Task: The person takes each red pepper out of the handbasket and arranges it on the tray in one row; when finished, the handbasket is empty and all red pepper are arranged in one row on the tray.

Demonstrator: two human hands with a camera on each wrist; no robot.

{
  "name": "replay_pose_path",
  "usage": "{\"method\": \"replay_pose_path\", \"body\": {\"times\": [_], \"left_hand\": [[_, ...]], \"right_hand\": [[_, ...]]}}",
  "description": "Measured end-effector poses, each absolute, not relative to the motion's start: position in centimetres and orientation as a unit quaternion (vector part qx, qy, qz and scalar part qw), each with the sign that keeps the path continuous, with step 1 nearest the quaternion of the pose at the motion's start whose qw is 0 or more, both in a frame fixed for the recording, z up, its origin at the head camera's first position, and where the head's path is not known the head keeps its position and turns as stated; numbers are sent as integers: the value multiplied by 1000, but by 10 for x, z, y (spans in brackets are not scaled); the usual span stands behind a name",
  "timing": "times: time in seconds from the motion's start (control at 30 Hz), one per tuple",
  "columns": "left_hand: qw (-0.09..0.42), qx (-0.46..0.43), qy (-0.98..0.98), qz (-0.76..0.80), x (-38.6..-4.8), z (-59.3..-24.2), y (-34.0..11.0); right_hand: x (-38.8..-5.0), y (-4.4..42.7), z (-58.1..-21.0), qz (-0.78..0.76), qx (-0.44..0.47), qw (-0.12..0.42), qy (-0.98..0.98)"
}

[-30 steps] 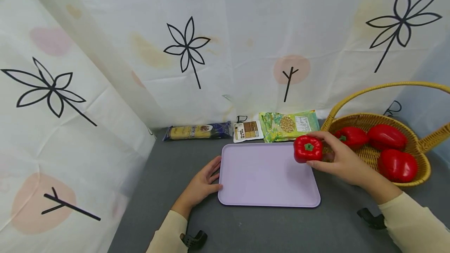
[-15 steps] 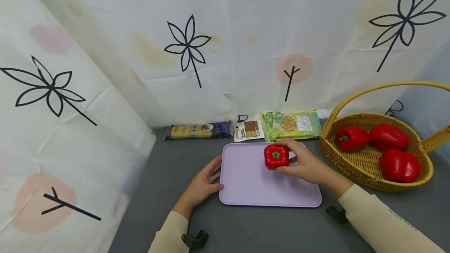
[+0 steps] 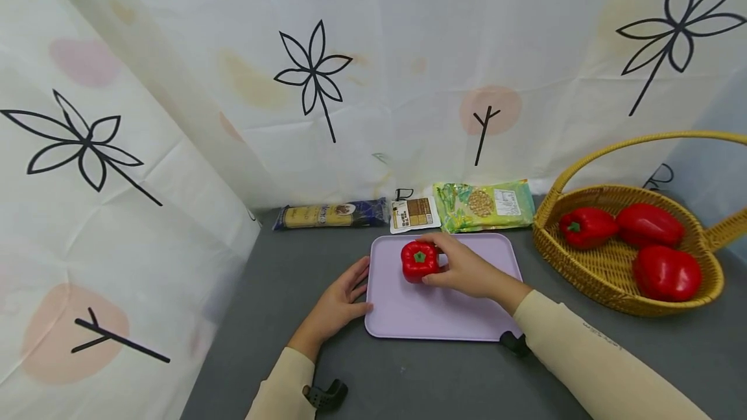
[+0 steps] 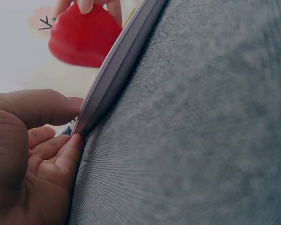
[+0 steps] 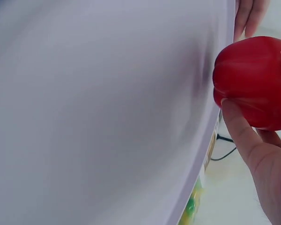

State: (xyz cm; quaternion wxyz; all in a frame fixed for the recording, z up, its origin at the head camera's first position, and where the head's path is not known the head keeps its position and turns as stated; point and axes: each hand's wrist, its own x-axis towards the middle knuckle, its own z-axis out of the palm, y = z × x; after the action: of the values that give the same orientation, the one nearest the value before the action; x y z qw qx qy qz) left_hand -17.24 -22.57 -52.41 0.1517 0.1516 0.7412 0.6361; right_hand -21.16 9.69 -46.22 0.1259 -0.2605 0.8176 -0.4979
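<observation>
A red bell pepper [image 3: 419, 262] with a green stem is gripped between the thumb and fingers of my right hand [image 3: 463, 269]. It is held over the left half of a lilac tray [image 3: 467, 313], and the right wrist view shows the pepper [image 5: 257, 82] just above the tray surface [image 5: 107, 117]. My left hand [image 3: 338, 303] rests at the tray's left edge. In the left wrist view its thumb and fingertips touch the tray rim [image 4: 114, 70], the fingers fairly straight.
A yellow wicker basket [image 3: 589, 280] with three more red peppers [image 3: 667, 273] stands at the right, its tall handle arching over it. Behind the tray lie a blue-and-yellow packet [image 3: 331, 214], a small white pouch [image 3: 415, 214] and a green bag [image 3: 483, 206] against the patterned cloth.
My right hand has carried the bell pepper leftward from beside the basket, over the tray's right edge, to above its left half. The left hand stays at the tray's edge.
</observation>
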Motion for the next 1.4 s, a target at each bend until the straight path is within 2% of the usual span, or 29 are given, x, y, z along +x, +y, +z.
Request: {"method": "replay_pose_path", "body": {"times": [0.37, 0.97, 1.4], "left_hand": [[155, 147, 738, 640, -170, -520, -226], [160, 154, 736, 639, -171, -523, -227], [163, 159, 739, 634, -170, -520, -226]], "right_hand": [[-230, 67, -465, -508, -251, 150, 810], [-260, 29, -470, -503, -239, 128, 821], [-265, 17, -473, -498, -229, 110, 829]]}}
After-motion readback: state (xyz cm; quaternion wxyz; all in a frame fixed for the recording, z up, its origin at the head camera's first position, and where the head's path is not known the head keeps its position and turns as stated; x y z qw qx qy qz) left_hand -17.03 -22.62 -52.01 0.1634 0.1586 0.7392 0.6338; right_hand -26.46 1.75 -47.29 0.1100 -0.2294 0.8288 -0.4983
